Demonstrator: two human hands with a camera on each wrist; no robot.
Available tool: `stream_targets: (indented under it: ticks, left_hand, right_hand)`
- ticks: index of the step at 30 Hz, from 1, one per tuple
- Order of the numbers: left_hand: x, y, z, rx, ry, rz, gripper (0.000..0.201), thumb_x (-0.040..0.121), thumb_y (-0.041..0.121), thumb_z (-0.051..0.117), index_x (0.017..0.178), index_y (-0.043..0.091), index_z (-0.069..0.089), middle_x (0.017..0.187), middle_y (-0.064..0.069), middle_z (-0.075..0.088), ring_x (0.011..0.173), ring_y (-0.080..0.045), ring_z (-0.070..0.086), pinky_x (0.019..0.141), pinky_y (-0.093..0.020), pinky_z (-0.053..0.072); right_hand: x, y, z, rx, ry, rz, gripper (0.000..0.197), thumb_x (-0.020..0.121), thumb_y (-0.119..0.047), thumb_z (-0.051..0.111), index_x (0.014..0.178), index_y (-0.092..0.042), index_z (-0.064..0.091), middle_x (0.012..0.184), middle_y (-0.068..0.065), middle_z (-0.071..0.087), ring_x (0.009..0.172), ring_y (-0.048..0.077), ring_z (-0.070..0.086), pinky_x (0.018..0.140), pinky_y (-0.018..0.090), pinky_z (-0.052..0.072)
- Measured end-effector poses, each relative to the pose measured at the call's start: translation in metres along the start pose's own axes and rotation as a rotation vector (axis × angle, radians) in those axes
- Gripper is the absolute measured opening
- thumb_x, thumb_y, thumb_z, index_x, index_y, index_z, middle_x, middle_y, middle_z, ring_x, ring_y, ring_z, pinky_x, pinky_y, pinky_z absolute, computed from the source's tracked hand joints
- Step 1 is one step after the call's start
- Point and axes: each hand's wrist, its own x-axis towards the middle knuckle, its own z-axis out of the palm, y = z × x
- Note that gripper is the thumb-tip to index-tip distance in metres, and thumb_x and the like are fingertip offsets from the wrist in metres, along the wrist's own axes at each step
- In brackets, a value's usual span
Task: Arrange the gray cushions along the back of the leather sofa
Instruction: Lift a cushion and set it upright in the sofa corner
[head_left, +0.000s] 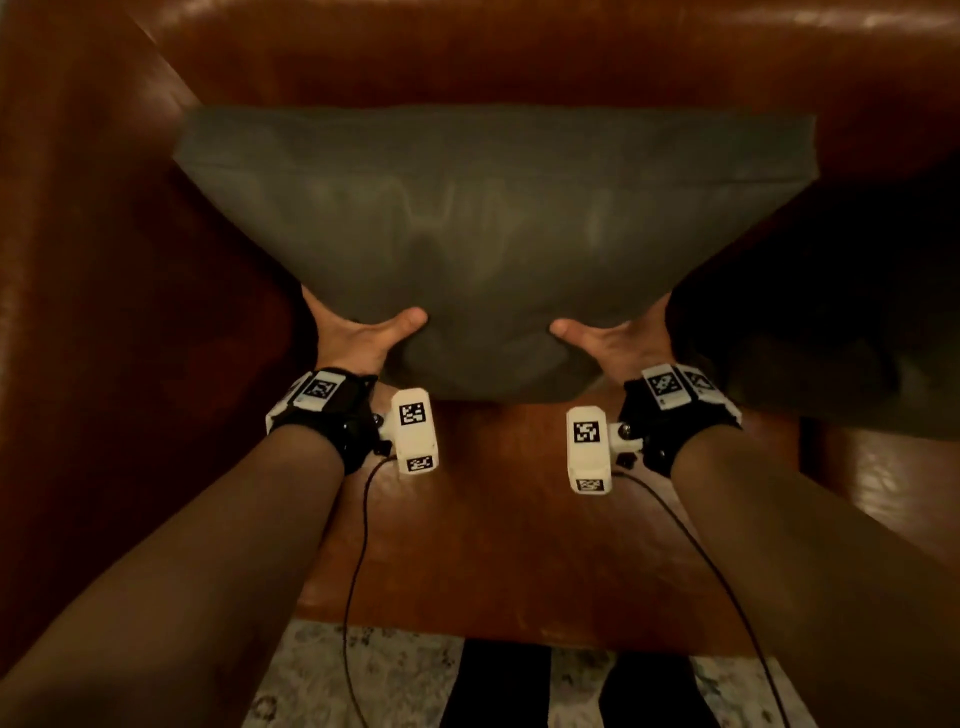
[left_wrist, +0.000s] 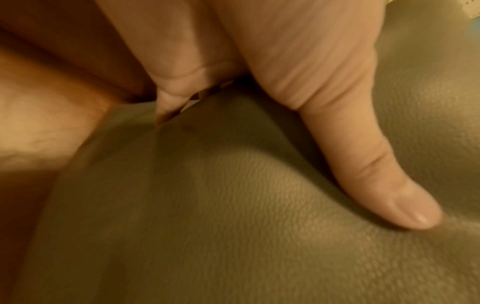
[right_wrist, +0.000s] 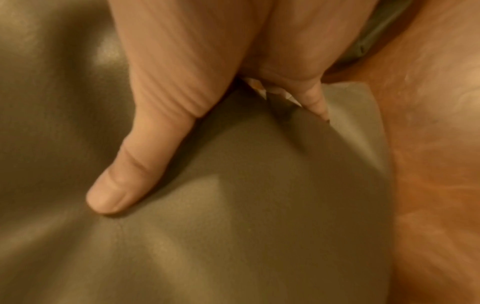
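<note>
Left hand (head_left: 358, 338) and right hand (head_left: 618, 340) each grip a near lower corner of the cushion (head_left: 483, 223), thumbs on top. Its long axis parallels the sofa (head_left: 519, 57) back, directly ahead; both hands are equally near.

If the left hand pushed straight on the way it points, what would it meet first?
The left hand already grips the cushion, so it would drive that ahead. Beyond it, probably the sofa backrest, though depth is unclear.
</note>
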Motion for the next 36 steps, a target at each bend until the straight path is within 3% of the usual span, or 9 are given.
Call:
stream_targets:
  ticks: [3,5,9,14,20,25,29,31,36]
  left_hand:
    - [-0.006,-0.003,-0.006,-0.014,0.009,0.011,0.13,0.052,0.019,0.095,0.156,0.021,0.016,0.138,0.005,0.054,0.126,-0.012,0.057,0.112,-0.041,0.045]
    - [-0.019,-0.01,-0.015,-0.015,-0.009,-0.03,0.131,0.051,0.02,0.095,0.156,0.022,0.016,0.142,0.004,0.053,0.129,-0.012,0.056,0.111,-0.04,0.046]
    - [-0.037,-0.014,-0.022,0.025,-0.094,-0.13,0.136,0.049,0.017,0.097,0.157,0.028,0.014,0.154,-0.004,0.042,0.138,-0.025,0.048,0.109,-0.059,0.044]
    - [-0.026,0.006,-0.008,-0.153,-0.135,-0.116,0.116,0.037,0.017,0.096,0.138,0.028,0.04,0.132,-0.006,0.064,0.123,-0.024,0.063,0.101,-0.056,0.052]
    - [-0.035,0.007,-0.013,-0.007,-0.1,-0.033,0.112,0.032,0.025,0.1,0.131,0.025,0.049,0.129,0.0,0.066,0.123,-0.018,0.064,0.107,-0.048,0.05]
    - [-0.019,0.011,-0.003,0.024,-0.056,-0.04,0.135,0.031,0.036,0.101,0.148,0.018,0.035,0.136,0.0,0.063,0.124,-0.015,0.063,0.108,-0.042,0.05]
    - [-0.029,0.015,-0.002,0.074,-0.017,-0.076,0.123,0.044,0.021,0.098,0.149,0.017,0.034,0.136,0.003,0.061,0.122,-0.012,0.062,0.105,-0.031,0.05]
    - [-0.036,0.01,-0.003,0.094,0.006,-0.145,0.114,0.057,0.016,0.096,0.151,0.02,0.032,0.136,0.005,0.058,0.121,-0.014,0.06,0.097,-0.031,0.053]
    - [-0.073,0.015,0.011,0.154,0.026,-0.439,0.1,0.069,0.061,0.08,0.153,0.028,0.036,0.148,0.005,0.05,0.132,-0.028,0.052,0.092,-0.059,0.054]
  right_hand:
    - [-0.01,-0.005,-0.004,0.049,0.056,-0.005,0.113,0.062,-0.01,0.092,0.15,-0.004,0.022,0.131,-0.007,0.042,0.123,0.007,0.045,0.079,-0.017,0.021]
    - [-0.024,0.0,-0.005,0.088,0.065,0.008,0.12,0.059,-0.009,0.094,0.152,-0.005,0.018,0.138,-0.006,0.041,0.125,0.006,0.045,0.09,-0.012,0.026]
    - [-0.039,0.008,-0.007,0.151,0.017,0.085,0.144,0.04,-0.049,0.097,0.154,-0.026,0.013,0.152,-0.002,0.043,0.137,0.013,0.048,0.115,0.04,0.041]
    - [-0.036,-0.003,-0.006,0.23,-0.059,0.145,0.117,0.049,-0.037,0.094,0.147,-0.035,0.031,0.142,-0.009,0.055,0.128,0.015,0.056,0.106,0.051,0.049]
    - [-0.045,0.006,-0.002,0.219,-0.081,0.13,0.08,0.07,-0.006,0.087,0.14,-0.006,0.047,0.128,-0.001,0.064,0.097,-0.014,0.057,0.076,-0.004,0.044]
    - [-0.023,-0.011,0.002,0.268,-0.161,0.224,0.109,0.05,-0.039,0.097,0.143,-0.026,0.042,0.132,-0.01,0.063,0.118,0.01,0.063,0.103,0.036,0.053]
    - [-0.037,-0.019,-0.014,0.142,-0.089,0.165,0.101,0.071,-0.011,0.088,0.152,-0.015,0.028,0.129,-0.012,0.046,0.117,0.001,0.044,0.07,-0.015,0.031]
    - [-0.042,-0.014,-0.019,0.138,-0.104,0.152,0.102,0.072,-0.006,0.086,0.153,-0.014,0.025,0.128,-0.013,0.043,0.116,0.0,0.043,0.065,-0.015,0.029]
    - [-0.045,0.002,-0.033,0.162,-0.184,0.163,0.108,0.076,0.013,0.076,0.158,-0.012,0.01,0.143,-0.005,0.042,0.128,0.004,0.04,0.081,-0.006,0.039]
